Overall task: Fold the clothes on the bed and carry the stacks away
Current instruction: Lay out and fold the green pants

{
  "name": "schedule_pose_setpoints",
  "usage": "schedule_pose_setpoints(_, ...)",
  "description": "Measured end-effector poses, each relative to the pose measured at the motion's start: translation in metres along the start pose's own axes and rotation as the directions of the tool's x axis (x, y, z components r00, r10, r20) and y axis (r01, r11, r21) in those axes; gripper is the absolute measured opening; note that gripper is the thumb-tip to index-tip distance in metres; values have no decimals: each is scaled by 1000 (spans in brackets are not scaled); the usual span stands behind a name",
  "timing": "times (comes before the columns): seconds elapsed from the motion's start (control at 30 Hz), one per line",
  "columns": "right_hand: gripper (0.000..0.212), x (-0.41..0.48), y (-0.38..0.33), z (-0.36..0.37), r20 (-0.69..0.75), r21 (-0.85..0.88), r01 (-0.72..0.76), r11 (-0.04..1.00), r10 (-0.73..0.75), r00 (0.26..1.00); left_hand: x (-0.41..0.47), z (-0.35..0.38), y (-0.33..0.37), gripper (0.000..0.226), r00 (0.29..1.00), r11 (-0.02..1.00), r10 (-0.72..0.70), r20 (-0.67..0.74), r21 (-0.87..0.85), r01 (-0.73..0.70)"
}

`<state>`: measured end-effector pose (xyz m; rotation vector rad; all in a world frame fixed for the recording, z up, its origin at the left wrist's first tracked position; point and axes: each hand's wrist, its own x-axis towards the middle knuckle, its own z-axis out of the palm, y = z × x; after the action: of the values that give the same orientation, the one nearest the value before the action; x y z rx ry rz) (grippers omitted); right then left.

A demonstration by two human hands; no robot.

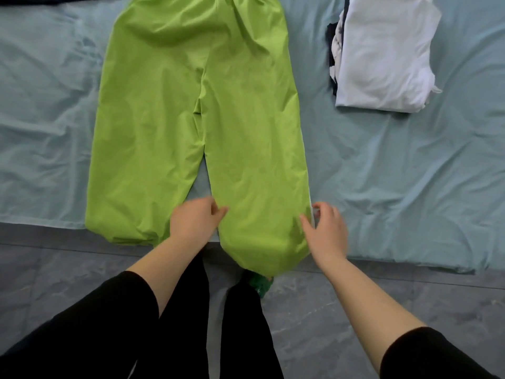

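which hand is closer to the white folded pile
Right. The right hand is at the outer edge of one leg of the green trousers, toward the white pile; the left hand is at that leg's inner edge, farther off.

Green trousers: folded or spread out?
Spread out. The trousers lie flat on the bed, legs side by side with a gap between them, no fold, cuffs hanging over the near edge.
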<state>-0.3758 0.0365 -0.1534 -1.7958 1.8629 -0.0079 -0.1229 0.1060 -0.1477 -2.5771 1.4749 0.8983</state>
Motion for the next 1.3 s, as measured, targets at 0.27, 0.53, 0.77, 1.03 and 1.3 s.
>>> schedule_pose_setpoints(0.27,72,55,-103,63,200,-227,361,905,-319,926,82,5,-17,125,996,992,-81,35,98,77)
schedule_pose_setpoints(0.53,74,35,-109,69,389,-329,252,910,-113,914,61,-8,-47,99,987,989,129,93,65,-136)
schedule_pose_setpoints(0.77,67,139,-257,71,101,-194,377,906,-364,926,186,-96,-77,71,957,981,155,-244,150,-120)
schedule_pose_setpoints(1.03,84,174,-253,110,450,-443,531,722,-333,829,221,-83,-151,79,974,937,224,33,267,-225)
schedule_pose_setpoints(1.3,68,130,-313,106,305,-382,510,770,-416,857,166,-105,-190,76,917,881,-333,-218,-419,220)
